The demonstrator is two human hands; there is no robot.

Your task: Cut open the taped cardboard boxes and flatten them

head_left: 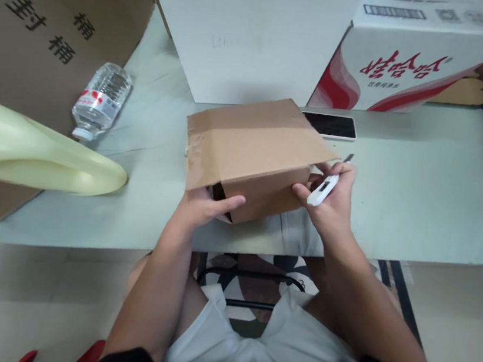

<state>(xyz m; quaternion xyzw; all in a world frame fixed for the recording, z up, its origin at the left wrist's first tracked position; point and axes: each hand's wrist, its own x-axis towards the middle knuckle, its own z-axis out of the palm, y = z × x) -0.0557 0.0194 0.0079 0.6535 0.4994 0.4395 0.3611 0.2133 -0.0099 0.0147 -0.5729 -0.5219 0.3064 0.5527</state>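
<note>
A small brown cardboard box (266, 193) is tilted between my two hands over the table, its broad flap (256, 138) lying across the top. My left hand (205, 207) grips the left end, thumb on the front face and fingers hidden under the flap. A dark gap shows at that end. My right hand (332, 202) has a white box cutter (324, 189) tucked in it, the blade sticking out past the fingers. The thumb and fingertips of that same hand press on the box's right end.
Behind the box lies a phone (331, 126), close to a tall white carton (259, 47) and a red-and-white carton (398, 71). To the left are a water bottle (102, 97), a pale yellow rounded object (44, 152) and a large cardboard box (48, 60). The table's front edge (435, 263) is near my lap.
</note>
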